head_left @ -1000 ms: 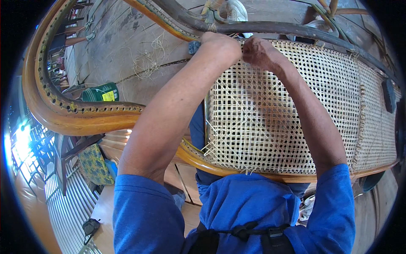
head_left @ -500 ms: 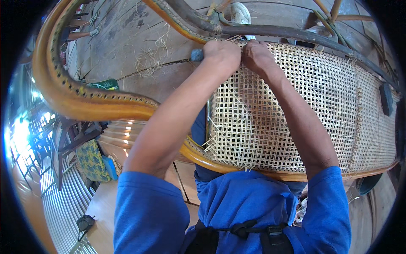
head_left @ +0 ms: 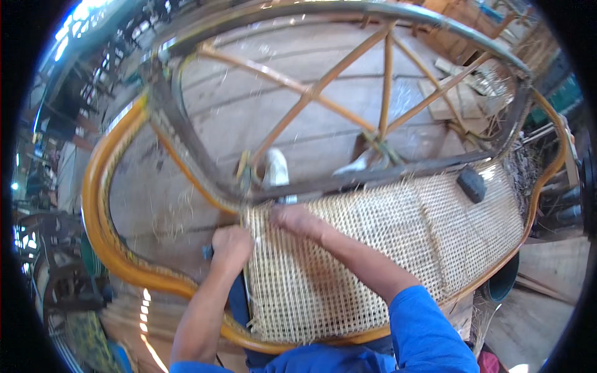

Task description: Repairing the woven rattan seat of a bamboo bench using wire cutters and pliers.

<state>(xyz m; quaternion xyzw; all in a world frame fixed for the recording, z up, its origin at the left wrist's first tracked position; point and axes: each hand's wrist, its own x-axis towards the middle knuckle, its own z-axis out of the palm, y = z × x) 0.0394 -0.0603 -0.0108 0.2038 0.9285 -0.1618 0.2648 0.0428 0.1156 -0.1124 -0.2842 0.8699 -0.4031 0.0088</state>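
Nearest, our left grip [head_left: 233, 244] is at the left end of the woven cane panel [head_left: 336, 273], curled and seen from the back. We cannot tell how tightly it is closed, or whether it has hold of a strand. A small blue object [head_left: 207, 252] shows just beside it, to its left. Our right grip [head_left: 295, 222] is lower-knuckled and bent over the panel's far left corner, to the right of and a little beyond the left one; we cannot tell what its hidden fingers hold either.

The panel spreads from both grips toward us and away to the right, and we judge its weave largely done: the open lattice runs nearly whole across it, with a raised ridge crossing it well right of the right grip. What seems left is the edge, since short strand ends poke out at the near left corner, below the left grip. The orange front rail [head_left: 348, 340] borders the panel on our side.

Farther right of the right grip, a dark block [head_left: 472, 184] rests on the weave. Left of the left grip, the curved wooden loop [head_left: 99, 205] carries no cane that we can see. Beyond both grips run the dark rail [head_left: 348, 183] and the backrest struts [head_left: 309, 94], likewise without weave.
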